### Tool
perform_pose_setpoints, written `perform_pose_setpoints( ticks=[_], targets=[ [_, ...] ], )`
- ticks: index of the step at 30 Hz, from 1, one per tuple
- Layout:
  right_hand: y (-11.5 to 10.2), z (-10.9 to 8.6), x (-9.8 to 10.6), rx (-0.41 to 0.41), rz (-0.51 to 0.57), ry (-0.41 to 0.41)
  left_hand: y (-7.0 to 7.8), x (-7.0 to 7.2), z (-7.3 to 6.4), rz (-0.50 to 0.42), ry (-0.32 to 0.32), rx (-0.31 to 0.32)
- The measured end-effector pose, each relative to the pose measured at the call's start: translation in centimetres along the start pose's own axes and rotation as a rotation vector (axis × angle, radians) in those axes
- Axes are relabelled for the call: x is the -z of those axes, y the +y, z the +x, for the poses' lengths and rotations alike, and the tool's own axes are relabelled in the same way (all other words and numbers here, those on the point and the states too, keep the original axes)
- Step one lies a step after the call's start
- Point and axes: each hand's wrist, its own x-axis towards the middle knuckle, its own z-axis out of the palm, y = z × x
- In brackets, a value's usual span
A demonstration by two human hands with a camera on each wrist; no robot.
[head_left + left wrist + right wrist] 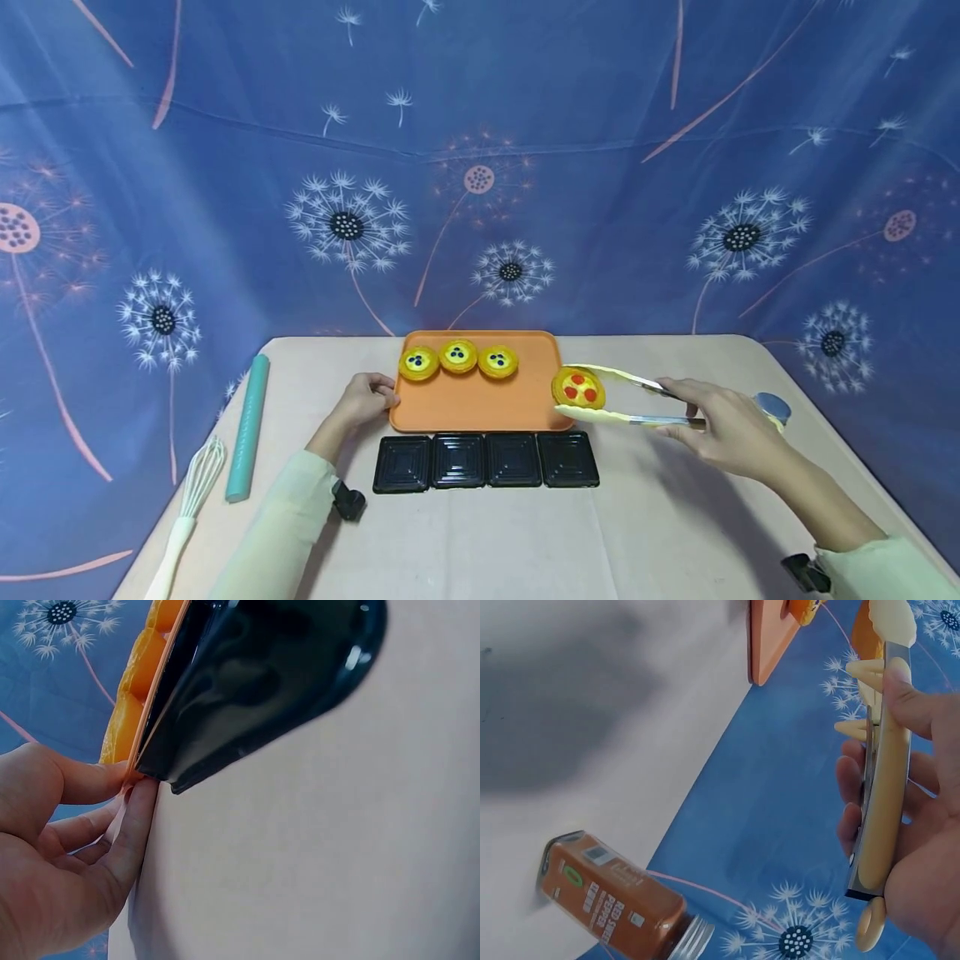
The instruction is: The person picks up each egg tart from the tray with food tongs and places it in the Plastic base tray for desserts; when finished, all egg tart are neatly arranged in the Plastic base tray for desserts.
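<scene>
My left hand (pixel 367 400) pinches the left edge of an orange tray (pixel 480 408), the thumb above the rim and fingers below it in the left wrist view. Three egg tarts with dark blue dots, one of them the middle tart (pixel 458 356), sit along the tray's far left side. With my right hand (pixel 731 425) I grip a pair of cream-tipped tongs (pixel 645 419). Between the tong tips is an egg tart with red pieces on top (pixel 578 389), overlapping the tray's right edge in the head view. The tongs' handle (pixel 889 795) lies along my right palm.
Several square black plastic trays (pixel 459 460) stand in a row before the orange tray. A teal rolling pin (pixel 248 429) and a white whisk (pixel 182 517) lie at the left. A red sweet pepper jar (pixel 615 896) stands behind my right hand.
</scene>
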Motion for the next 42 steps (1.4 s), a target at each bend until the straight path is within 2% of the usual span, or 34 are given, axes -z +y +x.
perform_pose_setpoints(
  ticks=[8,15,20,28,42],
  targets=[
    [-0.5,-0.7,0.3,-0.028,0.079,-0.064,0.5,0.3,-0.2,0.005,-0.013,0.001],
    [-0.4,-1.5,-0.2,-0.027,0.143,-0.091,0.1,0.0,-0.4,0.008,-0.013,0.002],
    [-0.5,-2.2,-0.9,-0.029,0.14,-0.119,-0.2,0.0,-0.5,0.012,-0.011,-0.007],
    [-0.4,-3.1,-2.2,-0.041,0.11,-0.176,0.1,-0.1,-0.2,0.013,-0.002,0.013],
    [-0.5,-3.6,-3.4,-0.054,0.051,-0.184,0.1,0.1,-0.3,0.007,-0.016,0.016]
  ],
)
